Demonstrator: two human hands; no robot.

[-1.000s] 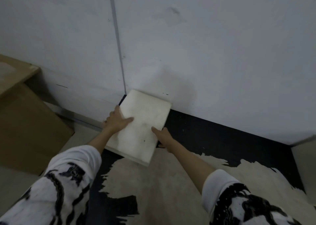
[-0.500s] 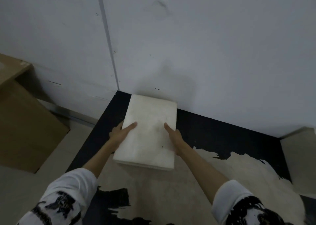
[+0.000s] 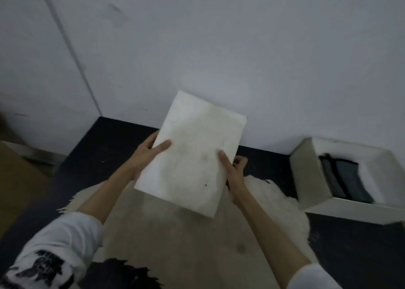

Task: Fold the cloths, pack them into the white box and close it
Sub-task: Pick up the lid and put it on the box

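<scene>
I hold a flat white box lid (image 3: 192, 152) in the air in front of me, tilted, its far edge toward the wall. My left hand (image 3: 146, 155) grips its left edge, thumb on top. My right hand (image 3: 233, 172) grips its right edge near the front corner. At the right stands the open white box (image 3: 306, 172) on the black floor mat. Inside it lie folded dark cloths (image 3: 341, 179), side by side.
A cream and black fur rug (image 3: 175, 240) covers the mat below my arms. A white wall (image 3: 219, 47) rises right behind the lid and box. A brown cardboard carton (image 3: 15, 185) sits at the left edge.
Both hands have lifted the lid off the floor by the wall and carried it rightward. My view has swung right, bringing the open box with the cloths into sight.
</scene>
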